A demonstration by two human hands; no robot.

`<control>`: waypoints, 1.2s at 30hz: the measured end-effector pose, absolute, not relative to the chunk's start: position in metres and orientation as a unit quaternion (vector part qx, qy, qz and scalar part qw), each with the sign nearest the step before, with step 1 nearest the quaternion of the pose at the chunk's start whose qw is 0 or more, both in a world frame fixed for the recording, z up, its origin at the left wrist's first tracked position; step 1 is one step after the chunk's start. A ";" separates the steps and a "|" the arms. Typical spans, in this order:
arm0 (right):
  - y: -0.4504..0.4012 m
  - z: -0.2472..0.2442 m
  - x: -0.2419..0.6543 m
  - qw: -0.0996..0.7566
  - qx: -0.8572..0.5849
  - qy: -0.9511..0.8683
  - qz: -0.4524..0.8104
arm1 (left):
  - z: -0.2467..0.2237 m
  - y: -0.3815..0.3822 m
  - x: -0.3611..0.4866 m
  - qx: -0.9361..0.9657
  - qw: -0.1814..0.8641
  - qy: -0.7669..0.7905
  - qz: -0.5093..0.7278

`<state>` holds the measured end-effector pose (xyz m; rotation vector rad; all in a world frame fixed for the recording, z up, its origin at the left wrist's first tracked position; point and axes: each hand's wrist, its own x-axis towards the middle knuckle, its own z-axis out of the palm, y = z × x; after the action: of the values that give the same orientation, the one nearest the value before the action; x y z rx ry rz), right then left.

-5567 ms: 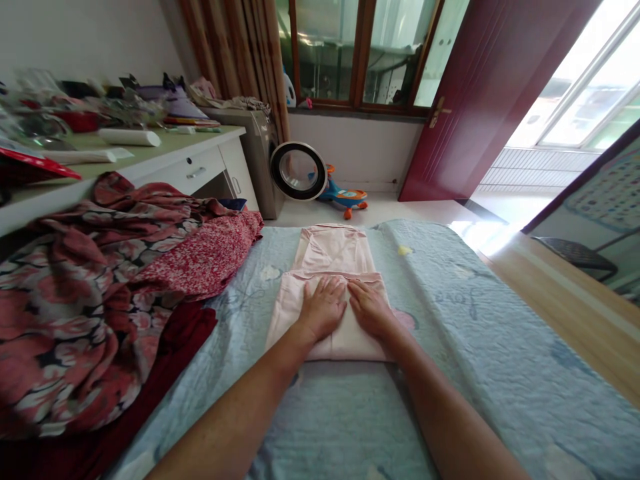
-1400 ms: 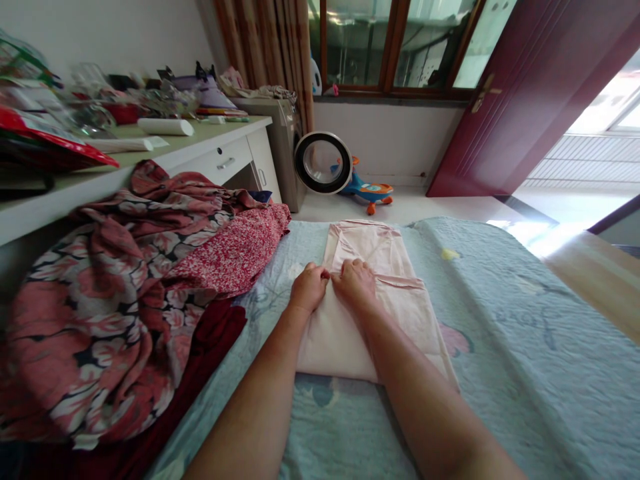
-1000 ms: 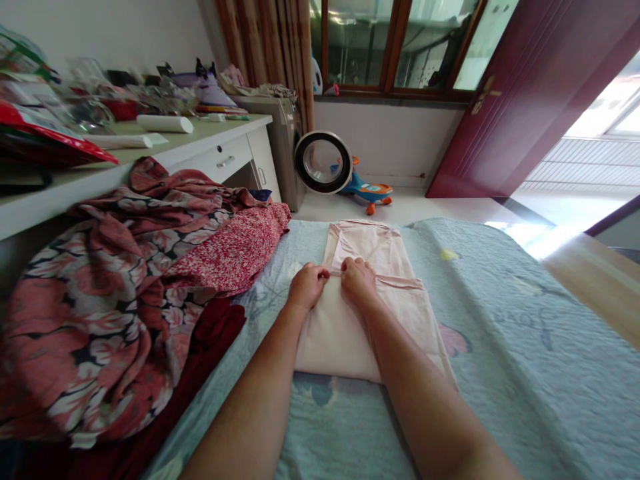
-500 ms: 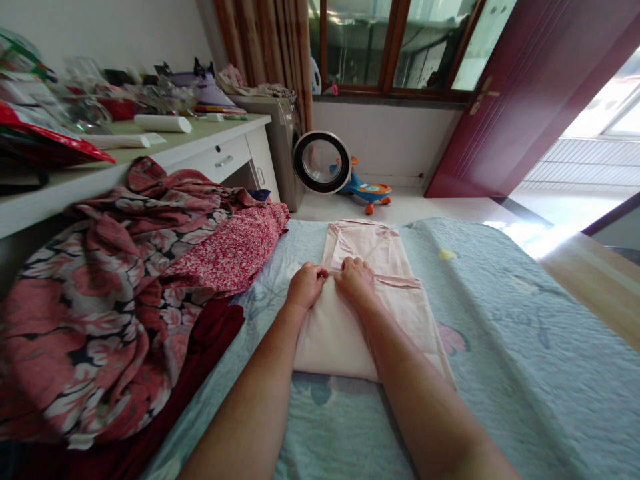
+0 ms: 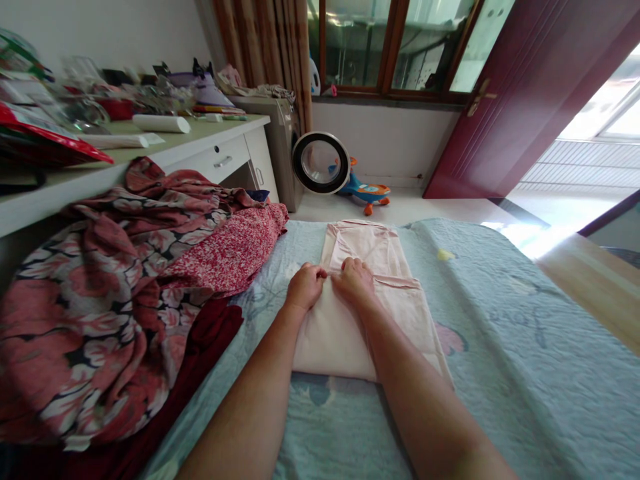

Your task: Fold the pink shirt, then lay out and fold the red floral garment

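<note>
Now, left hand [image 5: 306,285]: the near panel's far edge [image 5: 397,283] is pinched at its left end between thumb and fingers.
Right hand [image 5: 355,280]: bent fingers are set on that edge, just beside; whether cloth is gripped cannot be told, since the fingertips are hidden.
Pale pink garment [image 5: 325,340]: it is laid folded on the light blue bedspread [image 5: 480,333], under and between both hands; its exact kind cannot be told.
Creased right end: the layers could be skewed if the left side alone were tugged.
Right forearm [image 5: 400,367]: the near panel is crossed by it; the cloth could be rumpled if the arm were dragged across.
Floral cloth [image 5: 115,280]: it is heaped at the left, apart from the garment, so little snagging is expected.
</note>
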<state>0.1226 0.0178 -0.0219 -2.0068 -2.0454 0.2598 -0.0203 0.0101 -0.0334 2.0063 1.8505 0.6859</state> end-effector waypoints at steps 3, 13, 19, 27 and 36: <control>0.017 -0.023 0.119 0.135 -0.696 -0.701 0.079 | -0.034 0.010 -0.019 0.704 0.160 0.651 0.236; 0.023 -0.021 0.132 0.153 -0.667 -0.716 0.138 | -0.027 0.008 -0.017 0.715 0.147 0.650 0.211; 0.021 -0.018 0.135 0.165 -0.636 -0.736 0.163 | -0.032 0.010 -0.018 0.723 0.130 0.638 0.229; 0.024 -0.022 0.134 0.179 -0.624 -0.745 0.151 | -0.029 0.012 -0.015 0.698 0.175 0.636 0.278; 0.023 -0.022 0.138 0.225 -0.610 -0.739 0.176 | -0.037 0.019 -0.015 0.622 0.317 0.604 0.385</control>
<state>0.1380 0.0231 -0.0217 -1.6823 -2.0387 0.4868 -0.0153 0.0185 -0.0371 1.6361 1.5903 1.0125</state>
